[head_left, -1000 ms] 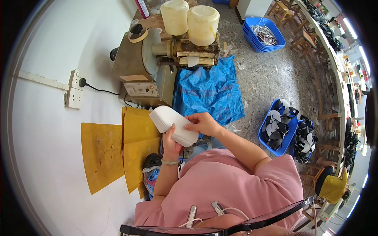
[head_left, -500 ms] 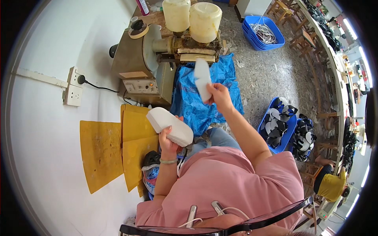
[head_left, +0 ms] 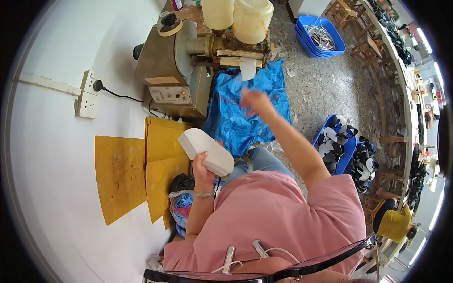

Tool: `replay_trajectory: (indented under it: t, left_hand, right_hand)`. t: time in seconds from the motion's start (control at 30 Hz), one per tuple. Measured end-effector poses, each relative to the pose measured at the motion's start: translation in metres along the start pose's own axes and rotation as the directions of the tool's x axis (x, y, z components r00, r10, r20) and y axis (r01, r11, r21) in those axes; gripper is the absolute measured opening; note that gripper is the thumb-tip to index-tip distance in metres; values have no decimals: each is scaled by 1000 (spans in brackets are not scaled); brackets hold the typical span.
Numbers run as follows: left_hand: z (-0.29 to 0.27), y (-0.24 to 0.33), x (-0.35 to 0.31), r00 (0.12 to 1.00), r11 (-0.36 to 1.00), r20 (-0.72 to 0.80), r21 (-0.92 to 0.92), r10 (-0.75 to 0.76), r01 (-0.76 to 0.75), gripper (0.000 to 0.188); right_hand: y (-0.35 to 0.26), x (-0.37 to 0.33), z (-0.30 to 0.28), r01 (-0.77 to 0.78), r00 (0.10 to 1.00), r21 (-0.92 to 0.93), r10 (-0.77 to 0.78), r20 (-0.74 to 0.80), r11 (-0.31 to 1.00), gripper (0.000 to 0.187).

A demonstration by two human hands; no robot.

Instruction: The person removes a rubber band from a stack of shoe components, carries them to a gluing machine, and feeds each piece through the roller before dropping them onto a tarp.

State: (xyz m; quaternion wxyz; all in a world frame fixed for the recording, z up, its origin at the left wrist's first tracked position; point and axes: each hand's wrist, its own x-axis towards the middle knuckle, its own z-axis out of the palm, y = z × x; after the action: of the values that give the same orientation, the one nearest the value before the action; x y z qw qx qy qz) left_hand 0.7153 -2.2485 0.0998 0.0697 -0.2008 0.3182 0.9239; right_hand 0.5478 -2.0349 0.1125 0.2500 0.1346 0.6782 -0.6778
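Note:
My left hand (head_left: pixel 204 170) grips a thick stack of white insole-shaped sheets (head_left: pixel 207 150), with the thumb on top. Ahead of it, one white sheet (head_left: pixel 247 69) hangs out of the roller end of a beige machine (head_left: pixel 163 63), under a wooden strip (head_left: pixel 236 62). My right hand (head_left: pixel 256 103) is just below that sheet with a gap between them. Motion smears its fingers, and no sheet shows in them. Two cloudy plastic bottles (head_left: pixel 252 21) stand upside down over the rollers.
Blue plastic sheeting (head_left: pixel 245 113) lies below the machine. Yellowed boards (head_left: pixel 120 177) lean by the left wall, near a power socket (head_left: pixel 88 104). To the right are a blue basket (head_left: pixel 347 153) of black and white pieces and stacked blue baskets (head_left: pixel 318 47). A person (head_left: pixel 395 224) sits far right.
The single sheet went from my right hand to the machine's rollers and is now partly inside. My right hand has come away from it. My left hand still holds the stack.

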Motion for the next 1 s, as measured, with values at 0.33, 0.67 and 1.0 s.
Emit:
replay_trajectory:
  t: [0.33,0.67,1.0]
  left_hand:
    - [12,-4,5,1000,1000,-12,-8,-27,27,51]
    - [7,0,4,995,999,-86,-3,44,-44,54]
    - [2,0,-10,994,995,-89,-76,59,-66,59]
  right_hand:
    - [55,-105,56,126,978,-270,-74,195,955,44]
    - [19,-79,32,108,994,-97,-108,3,989,26]
    - [-1,13,21,195,976,448,-126,-180,873,25]
